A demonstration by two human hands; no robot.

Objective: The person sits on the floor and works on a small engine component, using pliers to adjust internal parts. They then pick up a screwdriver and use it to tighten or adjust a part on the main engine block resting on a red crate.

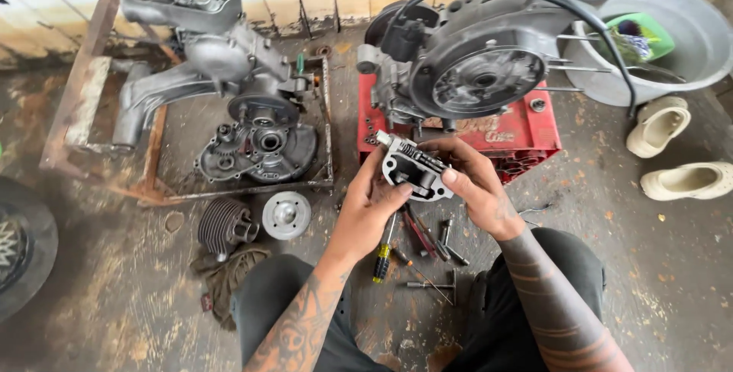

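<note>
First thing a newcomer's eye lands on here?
Dead centre, the left hand and right hand hold a small grey metal casting between them. Behind it an engine sits on a red crate; another stripped engine lies in a rusty frame at left.

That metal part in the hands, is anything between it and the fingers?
No. Both the left hand and right hand grip the metal part directly, above the tools on the floor.

Both forearms are bare and heavily tattooed: the left arm carries dense ornamental figures, the right arm stacked dark bands. Dark trousers cover both knees; hands bare, ungloved.
</note>
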